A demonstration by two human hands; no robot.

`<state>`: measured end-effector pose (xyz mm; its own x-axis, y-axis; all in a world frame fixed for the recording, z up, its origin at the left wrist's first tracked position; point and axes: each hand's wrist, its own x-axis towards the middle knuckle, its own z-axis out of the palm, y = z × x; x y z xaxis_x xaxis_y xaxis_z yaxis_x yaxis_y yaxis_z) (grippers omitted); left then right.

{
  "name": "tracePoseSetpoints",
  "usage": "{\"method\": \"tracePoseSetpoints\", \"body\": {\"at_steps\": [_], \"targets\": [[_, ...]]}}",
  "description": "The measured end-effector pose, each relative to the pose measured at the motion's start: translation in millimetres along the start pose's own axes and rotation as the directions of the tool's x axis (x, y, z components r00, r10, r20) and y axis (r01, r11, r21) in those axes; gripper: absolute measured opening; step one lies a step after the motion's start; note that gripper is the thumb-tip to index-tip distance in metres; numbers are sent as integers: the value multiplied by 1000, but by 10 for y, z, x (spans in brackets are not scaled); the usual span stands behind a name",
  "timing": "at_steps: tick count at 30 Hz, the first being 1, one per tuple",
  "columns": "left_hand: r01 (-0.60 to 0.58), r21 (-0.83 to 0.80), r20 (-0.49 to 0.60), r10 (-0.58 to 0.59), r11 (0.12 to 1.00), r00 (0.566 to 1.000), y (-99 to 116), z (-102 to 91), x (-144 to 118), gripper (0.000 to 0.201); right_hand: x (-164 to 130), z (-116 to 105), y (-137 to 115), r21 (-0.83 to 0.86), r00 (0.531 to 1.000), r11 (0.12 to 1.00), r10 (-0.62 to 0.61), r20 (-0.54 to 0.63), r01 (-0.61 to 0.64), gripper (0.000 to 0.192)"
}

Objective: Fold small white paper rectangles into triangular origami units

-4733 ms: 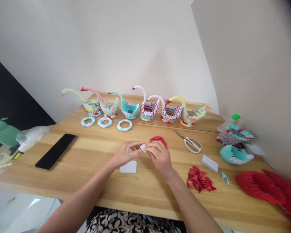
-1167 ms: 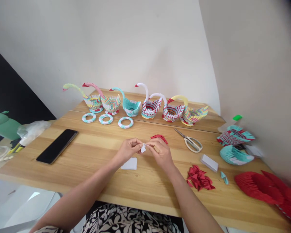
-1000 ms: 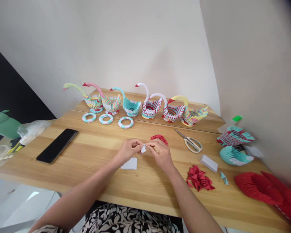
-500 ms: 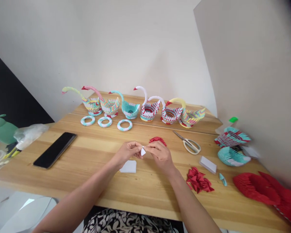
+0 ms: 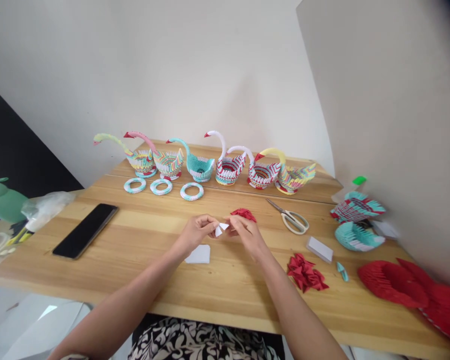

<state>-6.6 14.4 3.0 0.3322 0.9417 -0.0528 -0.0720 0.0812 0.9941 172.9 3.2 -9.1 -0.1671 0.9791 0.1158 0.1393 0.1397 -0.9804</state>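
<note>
A small folded piece of white paper is held above the table between my two hands. My left hand pinches its left side between thumb and fingers. On the other side my right hand grips it, with the fingers partly hidden behind. Two white flaps of the paper show in the gap between the hands. Just below my left hand lies a stack of white paper slips. Behind my right hand sits a pile of red folded paper pieces.
Several paper swans line the back, with paper rings before them. Scissors, a white paper block, red pieces and a red paper model lie right. A phone lies left.
The white paper showed one single flap before; now two flaps spread apart. My right hand has turned slightly. The view has shifted a little.
</note>
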Motion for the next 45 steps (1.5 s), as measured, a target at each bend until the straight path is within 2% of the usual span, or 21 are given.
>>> {"method": "tracePoseSetpoints", "body": {"at_steps": [2,6,19,22,25,27,30,34,36,40,45], "targets": [[-9,20,-7,10,1000,1000,4,8,-5,26,-1,40,14,16,999,999,38,15,-38,35],[-22,47,-10,22,999,1000,0,23,-5,23,6,104,53,0,998,998,57,-33,-57,32],[-14,69,-19,15,998,1000,-49,59,1,20,7,96,59,-118,998,993,14,-54,-20,24],[-31,102,-10,32,994,999,-80,74,0,18,-4,85,36,-259,997,965,-54,-56,38,22],[-29,139,19,26,990,999,-126,90,-2,16,-24,71,-8,-471,982,870,-184,-37,145,21],[-22,153,39,16,988,999,-149,98,-6,13,-32,60,-29,-537,970,821,-241,-19,193,19],[-3,135,54,-4,991,999,-145,100,-13,11,-27,33,-35,-462,977,875,-201,-76,144,22],[0,27,-7,0,1000,1000,-78,83,-20,17,-6,-8,-33,-178,975,982,-102,-199,67,29],[-11,1,-51,11,1000,999,-48,74,-19,19,-5,-7,-43,-104,981,993,-79,-175,61,29],[-15,-23,-91,13,1000,996,-34,74,-10,20,-16,46,-44,-98,995,994,-47,-85,39,22],[-10,-33,-86,7,999,996,-38,96,-5,20,1,92,35,-44,995,999,-14,-98,9,22]]}}
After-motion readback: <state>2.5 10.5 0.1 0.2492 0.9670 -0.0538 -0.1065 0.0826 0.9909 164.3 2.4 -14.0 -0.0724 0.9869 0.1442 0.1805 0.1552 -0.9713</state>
